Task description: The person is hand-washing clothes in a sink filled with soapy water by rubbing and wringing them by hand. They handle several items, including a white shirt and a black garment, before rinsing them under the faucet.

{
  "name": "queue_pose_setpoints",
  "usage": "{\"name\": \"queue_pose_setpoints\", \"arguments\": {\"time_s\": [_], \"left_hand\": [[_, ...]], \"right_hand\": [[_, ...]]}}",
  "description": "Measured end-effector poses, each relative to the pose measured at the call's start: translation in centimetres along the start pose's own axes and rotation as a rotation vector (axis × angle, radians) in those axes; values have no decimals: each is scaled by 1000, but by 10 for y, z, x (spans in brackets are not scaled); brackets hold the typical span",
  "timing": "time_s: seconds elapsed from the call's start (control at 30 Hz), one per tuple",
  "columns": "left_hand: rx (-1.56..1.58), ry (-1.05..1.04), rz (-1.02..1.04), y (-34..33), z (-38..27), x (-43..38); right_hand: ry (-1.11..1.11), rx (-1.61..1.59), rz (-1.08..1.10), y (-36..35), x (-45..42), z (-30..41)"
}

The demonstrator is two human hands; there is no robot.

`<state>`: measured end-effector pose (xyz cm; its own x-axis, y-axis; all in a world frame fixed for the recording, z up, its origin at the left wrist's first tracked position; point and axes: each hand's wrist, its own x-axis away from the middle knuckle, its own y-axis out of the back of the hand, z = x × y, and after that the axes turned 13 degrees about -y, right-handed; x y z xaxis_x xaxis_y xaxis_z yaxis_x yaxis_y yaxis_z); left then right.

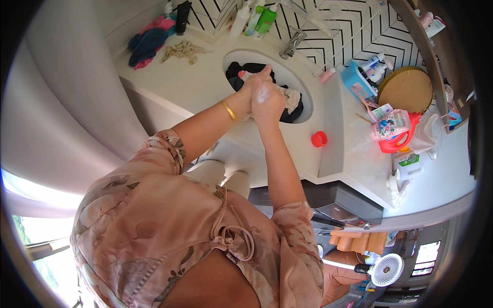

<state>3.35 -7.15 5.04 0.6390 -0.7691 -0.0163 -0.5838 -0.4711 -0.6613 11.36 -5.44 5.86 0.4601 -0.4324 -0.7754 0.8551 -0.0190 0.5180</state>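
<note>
Over the oval washbasin (pixel 307 111), my left hand (pixel 252 85) and my right hand (pixel 268 101) are pressed together, fingers closed. A gold bangle (pixel 228 111) circles my left wrist. White foam lies on the back of my right hand. Light-coloured cloth (pixel 292 99) shows on both sides of the hands, and they appear to grip it; the part between the palms is hidden. Beneath them, dark cloth (pixel 252 68) lies bunched in the basin. The chrome faucet (pixel 292 44) stands at the basin's far rim.
Right of the basin, a red cap (pixel 319 139) sits on the counter near a raised ledge. Beyond are a blue container (pixel 356 82) and a red detergent jug (pixel 393 146). Pump bottles (pixel 265 21) stand behind. At left lie a beige cloth (pixel 184 51) and dark blue fabric (pixel 148 44).
</note>
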Motion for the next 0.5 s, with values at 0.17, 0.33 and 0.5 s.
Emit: {"name": "queue_pose_setpoints", "arguments": {"time_s": [0.17, 0.33, 0.5], "left_hand": [[-294, -171, 77, -7, 22, 10], [177, -97, -51, -11, 25, -1], [52, -15, 344, -5, 15, -10]], "right_hand": [[-696, -204, 9, 6, -33, -16], [-660, -80, 97, 4, -24, -4], [-632, 53, 83, -4, -13, -4]]}}
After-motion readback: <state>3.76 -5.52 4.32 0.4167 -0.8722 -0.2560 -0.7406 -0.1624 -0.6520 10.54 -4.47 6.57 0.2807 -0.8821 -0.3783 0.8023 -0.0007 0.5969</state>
